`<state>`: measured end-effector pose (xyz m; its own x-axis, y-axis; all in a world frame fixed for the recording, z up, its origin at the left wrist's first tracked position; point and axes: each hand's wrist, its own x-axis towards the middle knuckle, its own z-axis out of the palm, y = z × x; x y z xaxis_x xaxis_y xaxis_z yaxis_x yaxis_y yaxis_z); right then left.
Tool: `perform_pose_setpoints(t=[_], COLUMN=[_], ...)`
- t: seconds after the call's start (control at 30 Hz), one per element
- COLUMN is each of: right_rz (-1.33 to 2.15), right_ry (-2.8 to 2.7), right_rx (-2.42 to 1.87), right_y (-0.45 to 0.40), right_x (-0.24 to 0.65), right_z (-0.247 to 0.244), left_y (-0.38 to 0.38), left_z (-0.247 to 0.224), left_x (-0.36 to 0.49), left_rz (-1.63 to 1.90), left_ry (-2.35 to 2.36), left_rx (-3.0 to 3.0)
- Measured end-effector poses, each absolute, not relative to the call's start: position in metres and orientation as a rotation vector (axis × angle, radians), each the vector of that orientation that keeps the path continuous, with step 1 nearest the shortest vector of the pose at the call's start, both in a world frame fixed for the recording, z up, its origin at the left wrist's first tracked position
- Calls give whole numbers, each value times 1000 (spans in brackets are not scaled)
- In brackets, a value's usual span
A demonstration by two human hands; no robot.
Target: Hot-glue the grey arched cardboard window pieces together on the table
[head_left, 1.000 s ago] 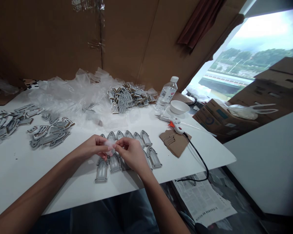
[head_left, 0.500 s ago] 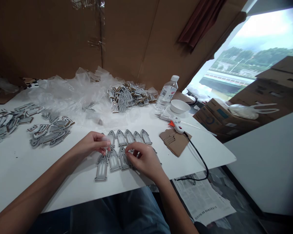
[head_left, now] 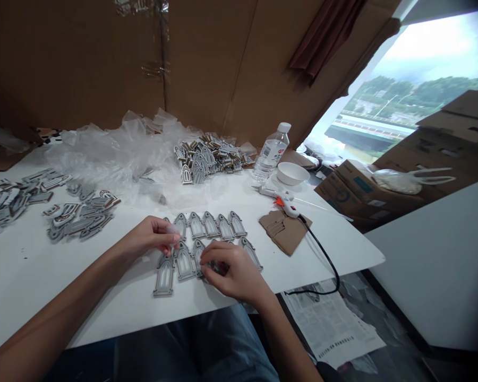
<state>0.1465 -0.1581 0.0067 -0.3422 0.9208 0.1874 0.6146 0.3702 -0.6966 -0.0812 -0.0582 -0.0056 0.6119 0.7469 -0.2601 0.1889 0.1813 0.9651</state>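
Observation:
Small grey arched window-shaped pieces lie in two rows on the white table. My left hand [head_left: 159, 236] is closed at the left end of the rows, pinching a small translucent piece [head_left: 172, 228] beside an upper-row window piece [head_left: 181, 225]. Fingers curled together, my right hand [head_left: 235, 268] is over the lower row. Its fingertips are at a window piece [head_left: 198, 254]; whatever lies between them is hidden. Between my hands lies another window piece [head_left: 184, 261], and one more [head_left: 163, 277] sits lower left. The right hand covers part of the lower row.
Loose window pieces are heaped at the left [head_left: 82, 215] and back [head_left: 207, 159], near crumpled clear plastic [head_left: 111, 148]. To the right are a water bottle [head_left: 270, 154], a white bowl [head_left: 292, 173] and a corded glue gun [head_left: 289, 204] on cardboard [head_left: 289, 236].
My right hand has shifted slightly left and lower along the lower row, uncovering a window piece at its right end. The left hand has barely moved.

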Motion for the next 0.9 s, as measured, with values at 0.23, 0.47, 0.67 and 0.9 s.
perform_pose_setpoints(t=[0.23,0.47,0.67,0.9], right_rz=[682,795,849,884], right_ry=[-1827,-1754,-1680,-1603], right_rx=[-1409,-1449,-1462,-1496], right_y=[-135,-123,-122,-123], right_x=[119,104,107,106], right_z=[14,9,5,6], left_y=[-58,-58,-57,-56], left_z=[-9,-12,-12,-13], left_x=[-82,-82,-82,-84], left_rz=[413,422,438,495], left_ry=[820,797,784,820], left_rx=[1417,1389,1375,1391])
